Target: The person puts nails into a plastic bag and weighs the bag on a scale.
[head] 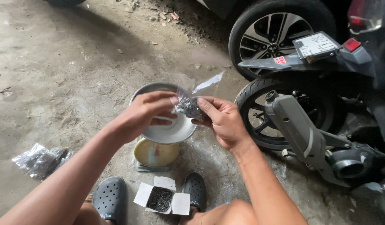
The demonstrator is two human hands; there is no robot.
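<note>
Both hands hold a small clear plastic bag (pixel 189 104) filled with small dark metal pieces, above a round metal pan (pixel 169 132). My left hand (pixel 142 114) pinches the bag's left side. My right hand (pixel 220 118) grips its right side. The bag's open top flap sticks up to the right. The pan rests on a small yellow-faced dial scale (pixel 155 155) on the concrete floor.
An open white cardboard box (pixel 161 199) of small dark nails lies between my grey clogs (pixel 110 200). A crumpled clear bag (pixel 40 160) lies at the left. A motorbike's rear wheel (pixel 280 118) and exhaust (pixel 303 135) stand close on the right, a car wheel (pixel 275 35) behind.
</note>
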